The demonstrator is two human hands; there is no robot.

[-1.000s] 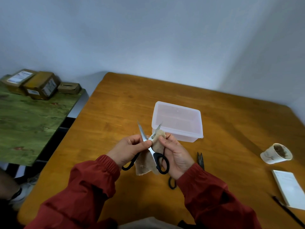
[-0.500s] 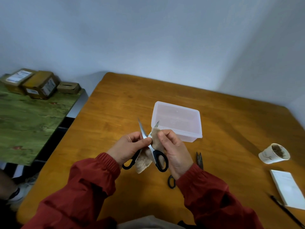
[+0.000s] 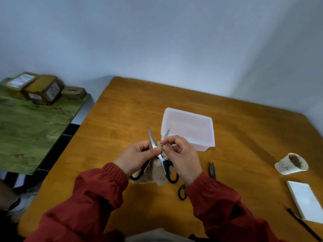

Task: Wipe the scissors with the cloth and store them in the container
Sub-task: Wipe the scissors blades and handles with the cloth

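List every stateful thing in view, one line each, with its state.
Scissors: blades open, held in the air.
Cloth: pinched against one blade.
Container: lid on.
Second scissors: lying on table, blades shut.
Paper cup: tipped on its side.
Left hand: gripping scissors.
Right hand: gripping cloth.

bench (image 3: 122, 119): warm orange-brown wood with faint grain
container (image 3: 187, 128): translucent, milky white with a pinkish tint
scissors (image 3: 153, 144): silver blades, black handle loops
cloth (image 3: 153, 173): pale beige-tan, lightly mottled
sleeves (image 3: 97, 194): dark red (ribbed at the cuffs)
second scissors (image 3: 212, 169), right of the container's near corner: dark grey to black
cup (image 3: 291, 164), far right of the container: white, brown-stained inside
notepad (image 3: 305, 199): white
pen (image 3: 304, 224): black
side table (image 3: 26, 130), left of the bench: mottled green with reddish specks
boxes (image 3: 43, 89): olive-brown, white labels
wall (image 3: 157, 41): pale blue-grey
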